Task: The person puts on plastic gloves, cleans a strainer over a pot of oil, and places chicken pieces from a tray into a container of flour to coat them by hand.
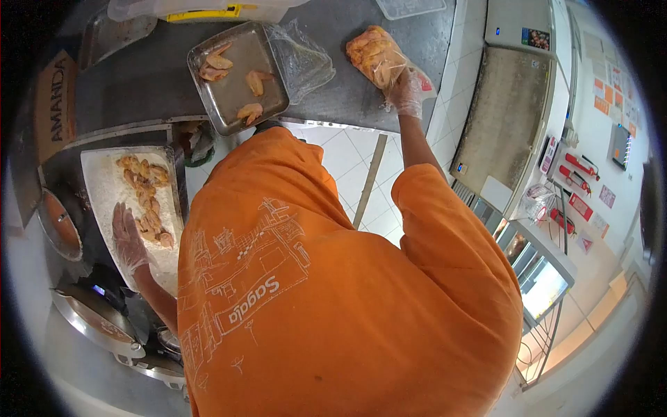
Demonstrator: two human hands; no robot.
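My left hand [130, 240], in a clear plastic glove, is open with fingers stretched over the pale flour in a tray [104, 177]. Just beside its fingers lies a cluster of chicken wings [147, 191]. Far to the right, my gloved right hand [405, 92] is closed on the end of a clear plastic bag of chicken wings [376, 57], which rests on the dark counter. Between the hands, a metal tray [240, 66] holds several loose wing pieces, with a crumpled clear plastic sheet [300, 59] at its right side.
A cardboard box [55, 108] stands at the far left, near round metal pans [97, 320]. A translucent plastic bin [201, 8] sits at the counter's back edge. Beyond a tiled floor strip on the right is a chest freezer [504, 118]. Fire extinguishers [575, 178] are near the wall.
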